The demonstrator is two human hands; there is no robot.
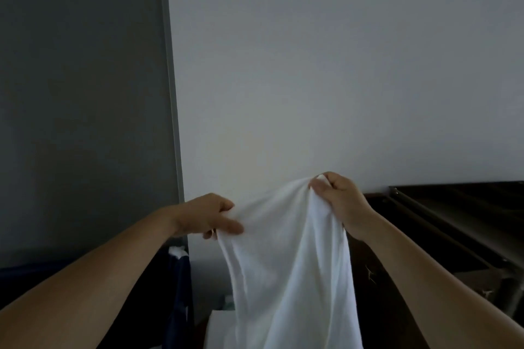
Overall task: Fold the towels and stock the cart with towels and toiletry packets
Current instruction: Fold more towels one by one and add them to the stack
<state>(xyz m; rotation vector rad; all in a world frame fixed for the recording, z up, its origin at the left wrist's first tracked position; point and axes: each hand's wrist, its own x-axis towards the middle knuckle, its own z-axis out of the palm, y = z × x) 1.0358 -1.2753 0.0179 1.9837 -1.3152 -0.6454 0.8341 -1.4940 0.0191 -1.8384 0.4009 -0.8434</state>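
**Towel hangs from both hands, top edge bunched and slanted**

Left hand (209, 215) pinches the white towel (289, 263) at its upper left, thumb on the near face and fingers curled behind. Right hand (340, 201) has a bunched bit of the top edge clamped between thumb and curled fingers. Both grips are closed on cloth.

Key relation: the towel is held up in the air in front of the pale wall (312, 65), and its long axis runs straight down from the grips and out of the bottom of the view. The lower hem isn't visible. The held edge is not level, since the right hand sits higher than the left, and the hands are near each other, so the cloth between them sags in loose folds.

My read is that this is the opening-out step before the first fold. The next move likely needs the hands drawn apart along that top edge until it is taut and level — the true corners aren't visible, so I can't tell whether either hand is on one.

A dark rack (453, 215) lies to the right, nearer the right hand; I can't tell if it's the cart.
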